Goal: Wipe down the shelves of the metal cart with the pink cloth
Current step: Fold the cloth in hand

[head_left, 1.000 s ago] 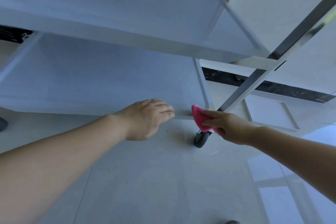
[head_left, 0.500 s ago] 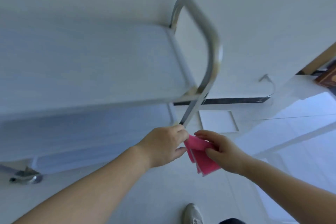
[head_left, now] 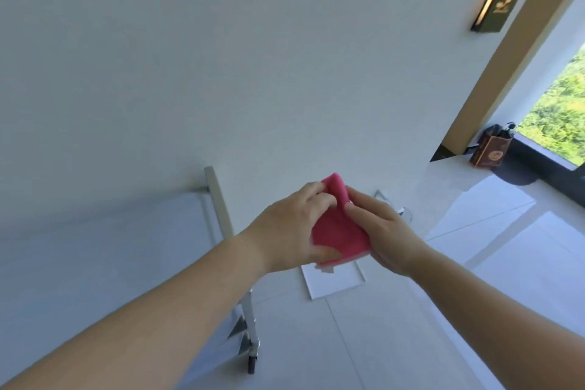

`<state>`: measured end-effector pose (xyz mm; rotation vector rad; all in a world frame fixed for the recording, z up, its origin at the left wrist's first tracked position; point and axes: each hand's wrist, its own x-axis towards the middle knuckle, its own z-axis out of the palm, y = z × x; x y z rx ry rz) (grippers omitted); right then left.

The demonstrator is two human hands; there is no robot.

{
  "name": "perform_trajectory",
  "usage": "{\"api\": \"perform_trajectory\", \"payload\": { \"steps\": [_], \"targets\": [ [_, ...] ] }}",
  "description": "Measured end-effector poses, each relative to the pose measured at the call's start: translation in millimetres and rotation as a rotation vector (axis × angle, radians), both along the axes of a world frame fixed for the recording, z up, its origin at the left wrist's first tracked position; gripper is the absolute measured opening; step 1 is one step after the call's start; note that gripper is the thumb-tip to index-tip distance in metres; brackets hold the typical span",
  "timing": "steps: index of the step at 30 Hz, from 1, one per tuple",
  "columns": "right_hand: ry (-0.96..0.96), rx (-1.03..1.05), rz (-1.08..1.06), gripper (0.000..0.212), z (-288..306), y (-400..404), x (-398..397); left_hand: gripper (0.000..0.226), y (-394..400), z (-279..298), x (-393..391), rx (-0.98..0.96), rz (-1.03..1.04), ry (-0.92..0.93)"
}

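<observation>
Pink cloth (head_left: 337, 233) pinched between left hand (head_left: 291, 231) and right hand (head_left: 380, 231), forearms extended

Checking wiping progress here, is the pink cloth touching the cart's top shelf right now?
No, the pink cloth is held up between the left hand and right hand, beside the metal cart.

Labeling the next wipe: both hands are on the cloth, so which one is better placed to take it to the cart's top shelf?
Left, probably. The left hand grips the cloth on the side nearer the cart's top shelf, which lies to its left. The right hand also holds the cloth, but would have to cross over.
</observation>
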<state>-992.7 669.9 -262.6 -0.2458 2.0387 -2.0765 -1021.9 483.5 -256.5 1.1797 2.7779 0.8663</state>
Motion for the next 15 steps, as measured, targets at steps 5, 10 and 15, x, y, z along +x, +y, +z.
{"api": "perform_trajectory", "payload": {
  "steps": [5,10,15],
  "targets": [
    [-0.047,-0.139,0.23,0.062,51.0,71.3,-28.8,0.088,72.7,34.4,-22.3,-0.003,0.034,0.024],
    [-0.012,-0.117,0.369,0.063,63.6,115.5,-51.5,0.045,110.5,47.4,-49.2,0.168,-0.057,-0.076],
    [-0.012,-0.016,0.264,0.058,55.8,143.1,-81.2,0.014,137.3,44.8,-92.2,0.368,-0.004,-0.301]
  ]
}}
